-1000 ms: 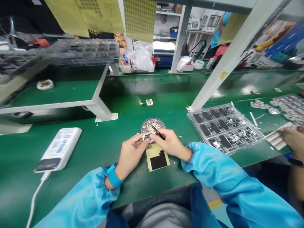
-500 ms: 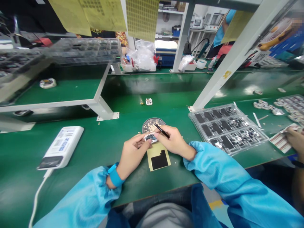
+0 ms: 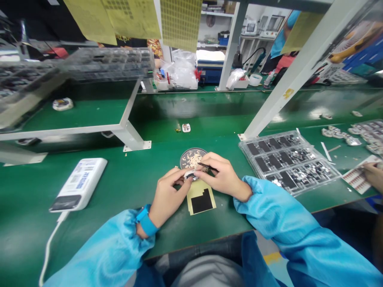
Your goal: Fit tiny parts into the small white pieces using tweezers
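Observation:
My left hand [image 3: 172, 190] is closed on the edge of a small white device housing [image 3: 189, 174] with dark electronics inside. My right hand [image 3: 223, 175] pinches slim black tweezers [image 3: 208, 166], and its fingertips touch the housing's right side. Fingers partly hide the housing and the tweezers' tips. Just beyond my hands is a round dark perforated dish [image 3: 181, 160] with many small beige bits. Beneath them lies a yellow backing sheet [image 3: 211, 199] bearing a black cut-out sticker [image 3: 202, 202].
A white power bank [image 3: 79, 183] with a cable is at left. Clear trays [image 3: 263, 159] of black parts stand at right, near a co-worker's hand [image 3: 374, 175]. Another white housing [image 3: 186, 128] lies farther back. Metal posts [image 3: 269, 95] and a raised shelf [image 3: 89, 127] frame the bench.
The tweezers have turned from showing their broad lettered side to a thinner, flatter angle. My right hand has shifted slightly, and the housing has tilted between my fingers.

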`<state>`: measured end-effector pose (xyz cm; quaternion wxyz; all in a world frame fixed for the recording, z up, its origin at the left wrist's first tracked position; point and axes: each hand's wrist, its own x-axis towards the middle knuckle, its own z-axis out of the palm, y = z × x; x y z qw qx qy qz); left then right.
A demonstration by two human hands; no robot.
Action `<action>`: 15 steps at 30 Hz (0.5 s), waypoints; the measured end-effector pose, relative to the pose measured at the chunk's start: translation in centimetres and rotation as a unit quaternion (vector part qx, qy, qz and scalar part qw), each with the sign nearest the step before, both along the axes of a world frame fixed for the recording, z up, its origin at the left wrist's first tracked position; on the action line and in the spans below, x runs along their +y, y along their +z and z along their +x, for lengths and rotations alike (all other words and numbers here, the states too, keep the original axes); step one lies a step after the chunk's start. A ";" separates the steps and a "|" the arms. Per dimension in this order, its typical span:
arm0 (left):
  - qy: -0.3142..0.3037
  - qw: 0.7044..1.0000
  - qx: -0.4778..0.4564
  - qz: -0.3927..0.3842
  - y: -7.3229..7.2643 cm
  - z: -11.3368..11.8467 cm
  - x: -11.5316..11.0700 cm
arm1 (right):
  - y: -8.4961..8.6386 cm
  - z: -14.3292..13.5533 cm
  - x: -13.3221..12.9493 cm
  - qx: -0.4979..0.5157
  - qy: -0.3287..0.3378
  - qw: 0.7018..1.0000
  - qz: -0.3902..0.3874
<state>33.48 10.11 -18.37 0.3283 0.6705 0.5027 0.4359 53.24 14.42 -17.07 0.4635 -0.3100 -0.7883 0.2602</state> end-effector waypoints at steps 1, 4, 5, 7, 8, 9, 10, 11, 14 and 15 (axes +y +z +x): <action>-0.001 1.000 0.004 0.005 0.0 0.0 0.0 | -0.2 0.1 0.0 -0.006 0.012 1.000 0.000; -0.001 1.000 0.009 0.005 -0.1 0.0 0.0 | -0.7 0.4 0.1 -0.029 0.023 0.999 0.006; -0.002 1.000 0.011 0.002 -0.1 0.0 0.0 | -0.8 0.4 0.1 -0.036 0.021 0.999 0.007; -0.005 1.000 0.018 -0.007 -0.2 0.0 0.0 | -1.0 0.5 0.1 -0.052 0.018 0.998 0.005; -0.007 1.000 0.023 -0.012 -0.3 0.0 0.0 | -1.0 0.5 0.0 -0.059 0.015 0.998 0.003; -0.008 0.999 0.029 -0.015 -0.3 0.0 -0.1 | -0.9 0.5 -0.1 -0.066 0.012 0.998 0.001; -0.009 0.999 0.035 -0.018 -0.3 0.0 -0.1 | -0.8 0.5 -0.1 -0.073 0.009 0.997 -0.001; -0.010 0.999 0.040 -0.019 -0.3 0.0 -0.1 | -0.8 0.5 -0.2 -0.080 0.008 0.997 -0.004; -0.006 0.999 0.047 -0.019 -0.3 0.0 -0.1 | -0.6 0.5 -0.4 -0.092 0.008 0.996 -0.008; -0.005 0.999 0.048 -0.019 -0.3 0.0 -0.1 | -0.7 0.4 -0.4 -0.092 0.007 0.996 -0.009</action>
